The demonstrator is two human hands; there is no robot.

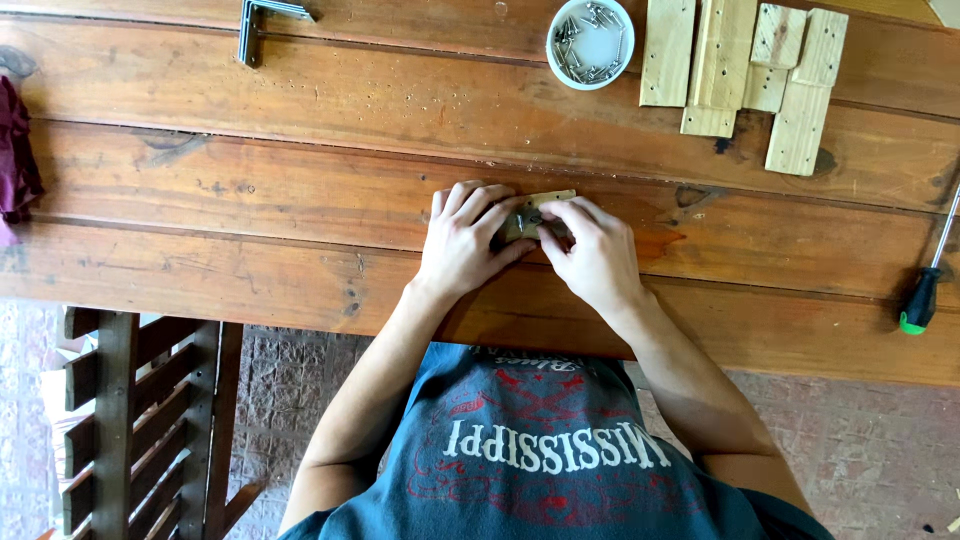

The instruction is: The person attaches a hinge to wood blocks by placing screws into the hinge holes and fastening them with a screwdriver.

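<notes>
Fingers (pixel 500 208) around wood piece (pixel 545 200), long axis left-right.

A small pale wooden piece (pixel 540 210) lies flat on the plank table.

Reddish-brown plank table (pixel 300 150) w/ dark knots; pale tan wood block (pixel 535 212) betw. hands; pale yellow wood offcuts (pixel 745 70); white bowl (pixel 590 43) of silver-grey screws; screwdriver (pixel 925 290) w/ black-and-green handle; maroon cloth (pixel 15 160); blue-grey shirt (pixel 540 460), red-and-white print.
</notes>
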